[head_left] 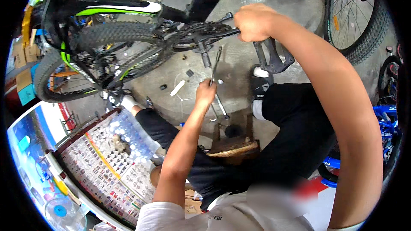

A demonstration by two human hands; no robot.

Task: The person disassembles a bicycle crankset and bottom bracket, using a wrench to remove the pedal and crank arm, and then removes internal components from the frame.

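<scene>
A mountain bike with a black, white and green frame (124, 8) leans across the upper left, its rear tyre (115, 32) and drivetrain toward me. My right hand (253, 22) is closed around the outer end of the black crank arm (229, 33). Just below that hand is a black platform pedal (274, 57). A dark cylindrical piece (205, 54) sticks out from the crank's middle. My left hand (206, 92), lower and nearer, grips a slim metal wrench (217, 62) that points up beside this cylinder. The fingers hide the wrench's lower part.
A metal rod-like tool (221, 106) and small parts lie on the concrete floor. A wooden stool (234, 147) stands between my legs. A printed parts-chart table (107, 175) with a clear bag (132, 134) is at lower left. Another bike wheel (359, 21) stands at upper right.
</scene>
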